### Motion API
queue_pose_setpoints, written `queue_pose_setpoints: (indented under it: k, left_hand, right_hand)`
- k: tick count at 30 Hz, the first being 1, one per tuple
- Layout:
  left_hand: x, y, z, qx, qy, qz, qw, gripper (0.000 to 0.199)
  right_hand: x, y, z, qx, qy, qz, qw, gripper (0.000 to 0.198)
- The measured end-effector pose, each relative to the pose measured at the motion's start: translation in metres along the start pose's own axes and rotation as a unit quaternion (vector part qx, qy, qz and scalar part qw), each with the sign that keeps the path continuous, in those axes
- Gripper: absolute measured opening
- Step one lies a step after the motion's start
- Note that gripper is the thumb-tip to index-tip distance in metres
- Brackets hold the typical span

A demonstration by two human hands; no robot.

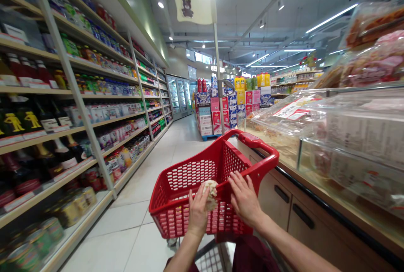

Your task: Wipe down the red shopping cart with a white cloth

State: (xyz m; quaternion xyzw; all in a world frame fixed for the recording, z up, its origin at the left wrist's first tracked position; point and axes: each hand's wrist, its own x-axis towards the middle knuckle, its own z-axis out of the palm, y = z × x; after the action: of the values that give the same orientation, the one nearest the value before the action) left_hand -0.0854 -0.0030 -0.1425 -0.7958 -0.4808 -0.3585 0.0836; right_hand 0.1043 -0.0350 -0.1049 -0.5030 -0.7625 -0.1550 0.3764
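Red plastic shopping cart with slotted walls (179, 199): at 6 o'clock to centre, turned sideways, its handle toward 3 o'clock.
Cream-white crumpled cloth (211, 204): just right of the left hand's fingers, against the cart's near rim.
Left hand (198, 211): grip apparently pinching the cloth; the thumb's hold is unclear.
Right hand (244, 196): grip relaxed, fingers extended over the near rim, slightly apart.
Cloth and rim so far: contact seems made, with the cloth not yet laid aside; how much of the rim is done or left cannot be told.
Wood-fronted counter (334, 238): at 4 o'clock, close beside the cart's handle end, likely limiting room there.
Beige bottle shelves (72, 86): at 9 o'clock, across white floor tiles (158, 162).
Colourful carton stack (216, 117): at 12 o'clock, beyond the cart, narrowing the way.
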Motion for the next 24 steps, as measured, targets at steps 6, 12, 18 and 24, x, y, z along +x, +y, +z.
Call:
queue_pose_setpoints:
  k: [6,12,18,24]
  left_hand:
    - [-0.004,0.029,-0.004,-0.183,0.002,-0.047,0.982,0.043]
    - [-0.009,0.044,-0.033,-0.399,-0.078,-0.092,0.909,0.060]
    - [0.018,0.047,-0.032,-0.571,-0.025,-0.275,0.773,0.052]
    - [0.036,0.054,-0.036,-0.610,-0.017,-0.296,0.735,0.039]
  right_hand:
    - [-0.006,-0.052,0.027,0.469,0.055,0.259,0.842,0.047]
    - [0.013,-0.061,0.032,0.637,0.080,0.371,0.671,0.049]
    - [0.024,-0.057,0.015,0.619,0.093,0.363,0.690,0.051]
    - [0.018,-0.058,0.005,0.378,0.088,0.183,0.903,0.057]
